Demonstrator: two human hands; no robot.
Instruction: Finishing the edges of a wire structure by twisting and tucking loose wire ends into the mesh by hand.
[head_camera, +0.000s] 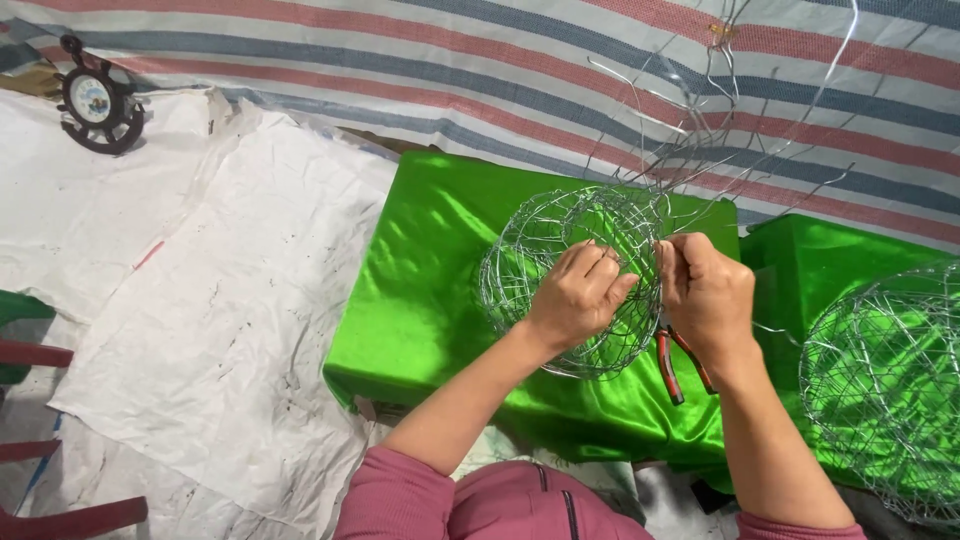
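A round ball-shaped frame of silver wire (545, 240) rests on a table draped in shiny green cloth (420, 270). My left hand (580, 292) grips the near side of the wire frame, fingers curled around its strands. My right hand (705, 290) pinches the wire at the frame's right edge, and red-handled pliers (675, 365) stick out below the palm. Long loose wire ends (700, 120) spring up from the frame toward the upper right.
A second, larger wire frame (885, 380) sits on green cloth at the right edge. White sheets (210, 330) cover the floor on the left. A striped tarp (500, 70) lies behind. A dark wheel-shaped ornament (93, 100) is at top left. Red bars (60, 515) show at bottom left.
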